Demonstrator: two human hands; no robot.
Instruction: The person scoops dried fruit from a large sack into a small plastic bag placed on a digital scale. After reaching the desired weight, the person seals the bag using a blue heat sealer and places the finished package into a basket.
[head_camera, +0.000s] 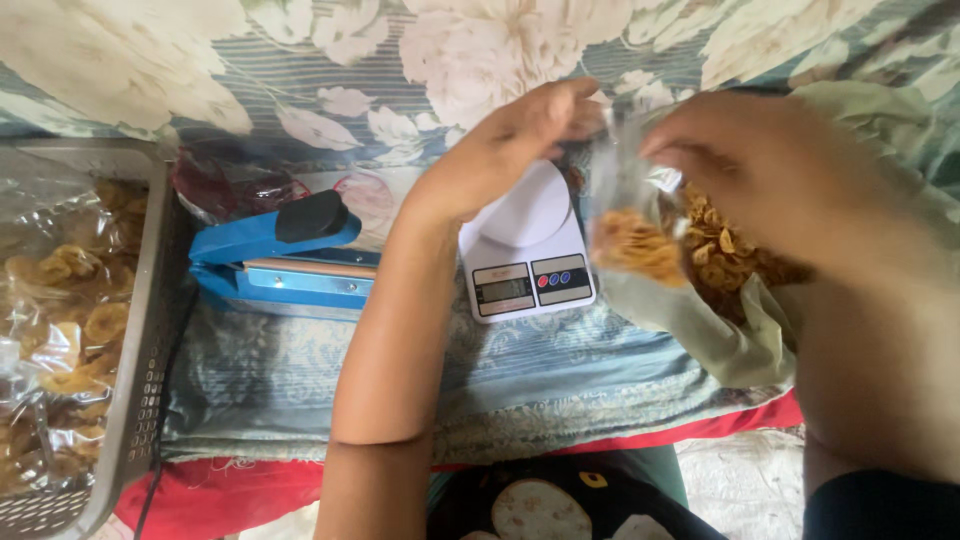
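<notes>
My left hand (505, 145) pinches the top edge of a small clear plastic bag (625, 215) partly filled with golden fried chips. My right hand (770, 170) grips the other side of the bag's mouth, fingers curled over it. The bag hangs just right of a white digital kitchen scale (525, 255) with a round platform and small display. Behind the bag lies a large open grey-green sack (735, 335) holding loose chips (725, 255).
A blue impulse heat sealer (275, 260) with a black handle lies left of the scale. A grey plastic basket (140, 330) at far left holds several packed bags of chips (65, 310). Floral cloth covers the surface; a red cloth edge runs along the front.
</notes>
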